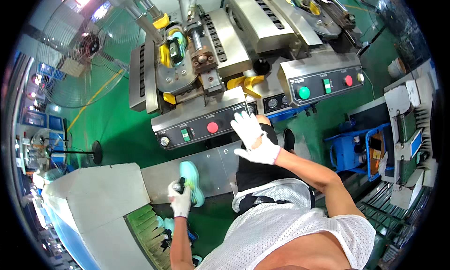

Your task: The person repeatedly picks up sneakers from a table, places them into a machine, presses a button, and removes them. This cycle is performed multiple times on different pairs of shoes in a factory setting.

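Observation:
My left hand [180,199], in a white glove, is closed on the dark upper of a sneaker [191,178]. The sneaker's mint-green sole faces right, beside a metal shelf below the machine. My right hand [258,142], also gloved, is open with fingers spread. Its fingertips lie over the right end of the left control panel [199,128] and cover part of it, so I cannot tell if they press anything. A red button [212,127] shows to their left. Above the panel, another sneaker [177,47] sits in the pressing machine [176,78] between yellow pads.
A second machine with its own control panel [323,80] stands to the right. A large fan [89,47] is at the far left. Several shoes lie near a green bristled conveyor opening [143,232] at the lower left. A blue cart [354,150] is at the right.

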